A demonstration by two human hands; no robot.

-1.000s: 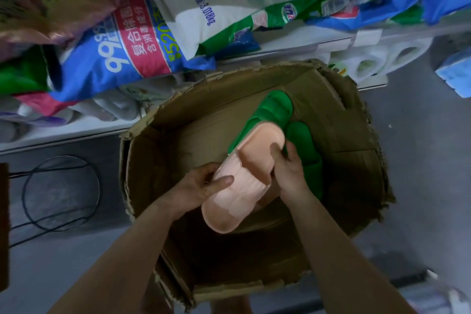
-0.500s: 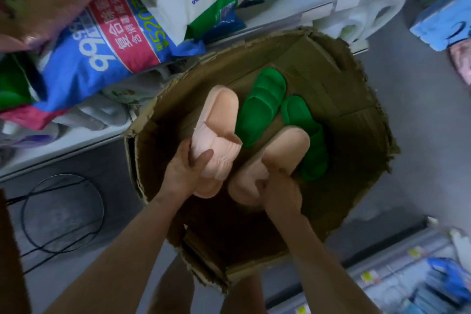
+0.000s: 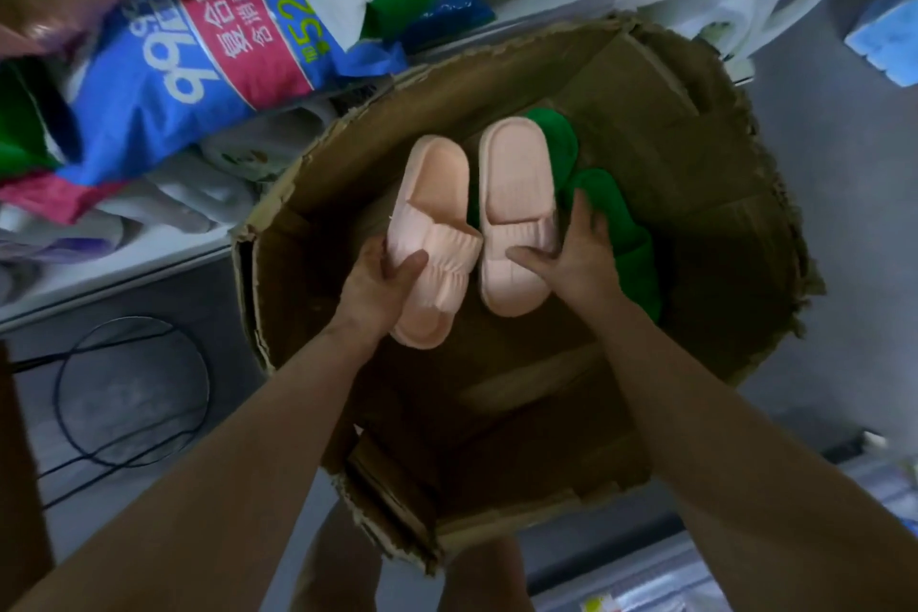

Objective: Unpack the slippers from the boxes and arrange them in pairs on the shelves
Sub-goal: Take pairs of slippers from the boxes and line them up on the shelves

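Seen from above, two bare arms are reached into an open cardboard box (image 3: 705,174). Well to the left of the left hand, a white shelf (image 3: 124,273) is seen, with printed bags (image 3: 208,45) piled above it.

The left hand (image 3: 382,283) is curled round the strap of a pink slipper (image 3: 432,214); the thumb is laid across the ribbed top and the fingers are hidden beneath. Just to its right, almost touching, a second pink slipper (image 3: 516,194) is gripped by the right hand (image 3: 576,258), with the thumb pressed on the strap and the fingers wrapped over the outer edge. Both are held side by side, tops up, heels pointing away from the hands, above the inside of the box. Beyond and to the right of the right hand, green slippers (image 3: 611,214) are seen lying in the box.

The step in hand is judged to be the lifting out of one matched pair. Next, the pair would need to be raised clear of the box rim, kept together, and carried left to the shelf, where a free spot must be found.
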